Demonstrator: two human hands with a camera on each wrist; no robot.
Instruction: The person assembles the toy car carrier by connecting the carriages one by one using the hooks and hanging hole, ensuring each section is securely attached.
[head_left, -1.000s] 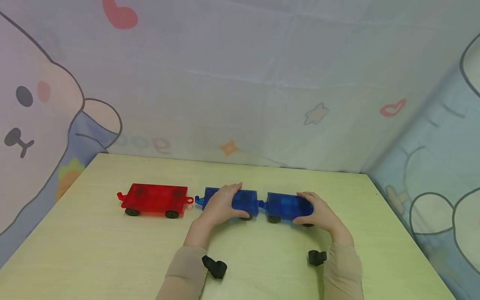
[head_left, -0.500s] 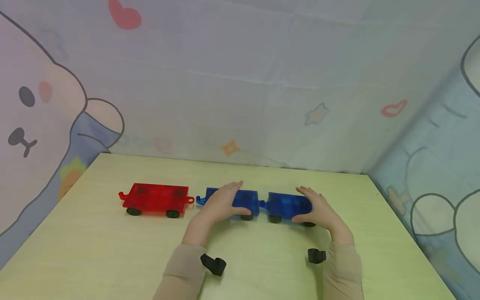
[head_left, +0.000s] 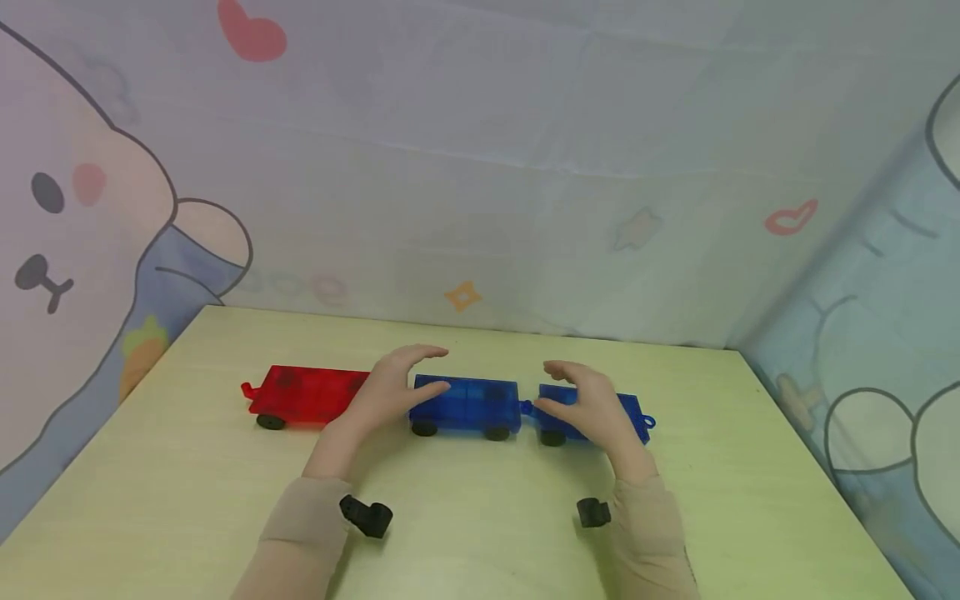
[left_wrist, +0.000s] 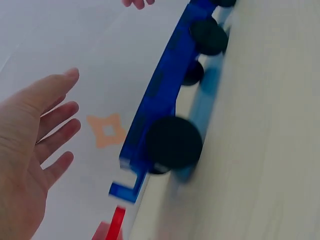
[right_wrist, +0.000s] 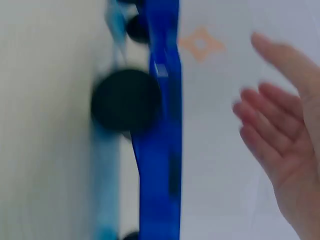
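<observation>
Three flat toy wagons on black wheels stand in a row on the pale wooden table: a red wagon at the left, a blue wagon in the middle, and a second blue wagon coupled to its right end. My left hand hovers open above the gap between the red and middle wagons, fingers spread, holding nothing. My right hand hovers open over the right blue wagon. The left wrist view shows the blue wagon edge-on beside my open left hand; the right wrist view shows a blue wagon beside my open right hand.
A cartoon-printed cloth backdrop closes off the table's far and side edges. Bare tabletop lies in front of the wagons, towards me. Black wrist-camera mounts sit on both beige sleeves.
Both hands have lifted off the blue wagons and shifted left, fingers spread. The two coupled blue wagons now stand close against the red wagon's right end.
</observation>
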